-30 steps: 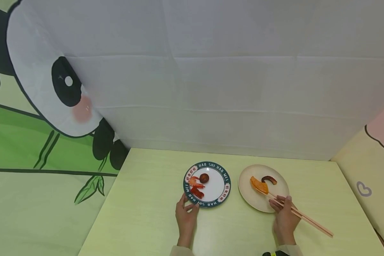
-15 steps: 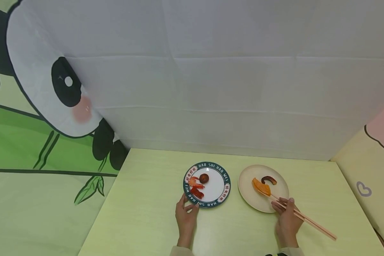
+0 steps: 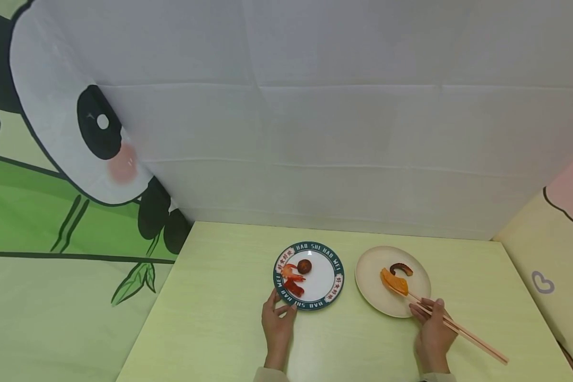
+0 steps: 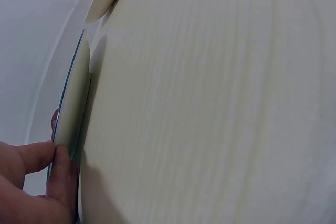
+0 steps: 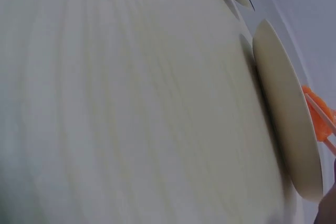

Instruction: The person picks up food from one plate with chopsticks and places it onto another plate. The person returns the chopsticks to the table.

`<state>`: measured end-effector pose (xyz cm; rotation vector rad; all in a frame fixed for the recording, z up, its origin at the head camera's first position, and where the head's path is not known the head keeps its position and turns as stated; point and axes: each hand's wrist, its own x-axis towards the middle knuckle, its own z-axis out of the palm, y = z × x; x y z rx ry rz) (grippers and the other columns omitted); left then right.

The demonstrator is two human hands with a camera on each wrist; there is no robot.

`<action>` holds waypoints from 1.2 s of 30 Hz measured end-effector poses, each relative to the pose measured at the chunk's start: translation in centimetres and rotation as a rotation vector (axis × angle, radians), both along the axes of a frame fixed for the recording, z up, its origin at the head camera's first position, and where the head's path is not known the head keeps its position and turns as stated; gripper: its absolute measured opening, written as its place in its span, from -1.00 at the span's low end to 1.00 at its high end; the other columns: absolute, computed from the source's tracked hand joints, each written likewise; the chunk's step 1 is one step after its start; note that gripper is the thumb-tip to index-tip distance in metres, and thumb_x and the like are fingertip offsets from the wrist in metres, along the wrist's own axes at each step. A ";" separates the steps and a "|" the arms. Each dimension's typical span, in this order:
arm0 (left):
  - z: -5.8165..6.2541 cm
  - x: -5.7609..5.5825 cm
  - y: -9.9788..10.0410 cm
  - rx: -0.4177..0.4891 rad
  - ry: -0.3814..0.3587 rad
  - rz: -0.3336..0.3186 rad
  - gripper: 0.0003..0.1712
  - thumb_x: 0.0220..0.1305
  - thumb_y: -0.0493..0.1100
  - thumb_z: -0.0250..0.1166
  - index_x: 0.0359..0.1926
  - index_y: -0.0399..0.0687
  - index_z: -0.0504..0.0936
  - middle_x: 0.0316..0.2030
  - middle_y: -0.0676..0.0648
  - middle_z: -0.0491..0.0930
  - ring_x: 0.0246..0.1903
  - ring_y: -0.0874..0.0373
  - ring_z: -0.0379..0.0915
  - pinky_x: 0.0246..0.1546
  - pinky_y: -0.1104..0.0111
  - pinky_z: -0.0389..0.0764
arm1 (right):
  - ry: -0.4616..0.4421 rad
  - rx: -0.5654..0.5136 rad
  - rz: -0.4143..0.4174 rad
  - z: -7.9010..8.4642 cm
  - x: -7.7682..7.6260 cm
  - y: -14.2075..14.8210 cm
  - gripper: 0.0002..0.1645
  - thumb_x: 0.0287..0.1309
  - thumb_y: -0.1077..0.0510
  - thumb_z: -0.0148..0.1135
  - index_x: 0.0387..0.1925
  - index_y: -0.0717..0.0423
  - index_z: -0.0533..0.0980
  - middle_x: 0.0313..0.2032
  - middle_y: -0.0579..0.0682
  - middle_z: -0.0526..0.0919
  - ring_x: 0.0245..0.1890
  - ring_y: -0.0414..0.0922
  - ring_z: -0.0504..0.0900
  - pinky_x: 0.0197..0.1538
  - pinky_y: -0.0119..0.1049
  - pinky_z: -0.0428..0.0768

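Observation:
My left hand (image 3: pixel 279 329) pinches the near-left rim of a white plate (image 3: pixel 322 270) with a green lettered border. In the left wrist view, thumb and fingers (image 4: pixel 59 174) meet at that plate's edge. A round brown piece (image 3: pixel 304 266), an orange-and-white piece (image 3: pixel 290 271) and a red piece (image 3: pixel 294 288) lie on it. My right hand (image 3: pixel 435 334) grips wooden chopsticks (image 3: pixel 482 345), their tips at an orange wedge-shaped food piece (image 3: pixel 394 281) over the beige plate (image 3: pixel 374 292). Behind the wedge lies a curved dark brown piece (image 3: pixel 402 268).
Both plates stand side by side on a pale yellow-green table (image 3: pixel 210 313), with a gap between them. A white cloth wall (image 3: pixel 324 132) rises at the table's back edge. Printed panels flank the left and right sides.
My right hand and the chopsticks have shifted right and toward me, and the orange wedge has moved the same way across the beige plate. The left hand and its plate stay put.

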<state>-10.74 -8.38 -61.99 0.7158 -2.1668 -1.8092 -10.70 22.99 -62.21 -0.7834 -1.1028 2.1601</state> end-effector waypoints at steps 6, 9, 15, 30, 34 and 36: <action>0.2 0.2 0.0 -0.009 -0.009 -0.009 -0.18 0.14 -0.46 0.45 0.45 -0.39 0.42 0.12 -0.29 0.52 -0.16 0.00 0.64 -0.30 0.49 0.60 | -0.004 0.000 -0.010 0.0 0.2 0.3 -0.50 0.58 0.07 0.08 -0.16 0.50 0.67 -0.45 0.02 0.80 -0.54 -0.12 0.81 -0.38 -0.33 0.75; 0.3 0.2 0.0 -0.004 -0.006 -0.011 -0.18 0.14 -0.46 0.45 0.45 -0.39 0.42 0.12 -0.29 0.52 -0.16 0.00 0.64 -0.30 0.50 0.61 | -0.016 0.003 -0.010 0.0 0.2 0.4 -0.50 0.58 0.07 0.08 -0.15 0.49 0.67 -0.44 0.01 0.80 -0.54 -0.13 0.81 -0.38 -0.34 0.75; 0.4 0.2 0.0 -0.005 -0.008 -0.008 -0.17 0.14 -0.46 0.46 0.45 -0.38 0.42 0.11 -0.29 0.53 -0.15 0.00 0.64 -0.30 0.51 0.61 | -0.027 0.005 -0.013 -0.1 0.3 0.7 -0.51 0.59 0.07 0.07 -0.18 0.46 0.68 -0.45 0.00 0.80 -0.55 -0.14 0.81 -0.38 -0.34 0.75; 0.5 0.2 0.0 -0.008 -0.009 -0.003 -0.18 0.13 -0.47 0.46 0.45 -0.38 0.43 0.10 -0.29 0.53 -0.16 -0.01 0.65 -0.30 0.51 0.61 | -0.084 -0.030 -0.026 -0.4 0.3 1.4 -0.52 0.58 0.03 0.08 -0.21 0.37 0.70 -0.47 -0.03 0.79 -0.55 -0.14 0.81 -0.38 -0.34 0.75; 0.4 0.2 0.0 -0.015 -0.011 -0.003 -0.18 0.14 -0.46 0.46 0.45 -0.37 0.44 0.09 -0.28 0.54 -0.16 0.00 0.65 -0.30 0.51 0.61 | -0.075 -0.033 -0.024 -0.3 0.4 1.4 -0.53 0.58 0.04 0.07 -0.21 0.36 0.70 -0.48 -0.02 0.79 -0.55 -0.14 0.81 -0.39 -0.34 0.74; 0.3 0.2 0.0 -0.014 -0.009 -0.004 -0.18 0.14 -0.46 0.46 0.45 -0.37 0.44 0.09 -0.28 0.54 -0.16 0.00 0.65 -0.30 0.51 0.61 | -0.065 -0.029 -0.024 -0.3 0.5 1.3 -0.53 0.59 0.06 0.07 -0.22 0.36 0.70 -0.49 -0.02 0.79 -0.55 -0.15 0.81 -0.39 -0.34 0.74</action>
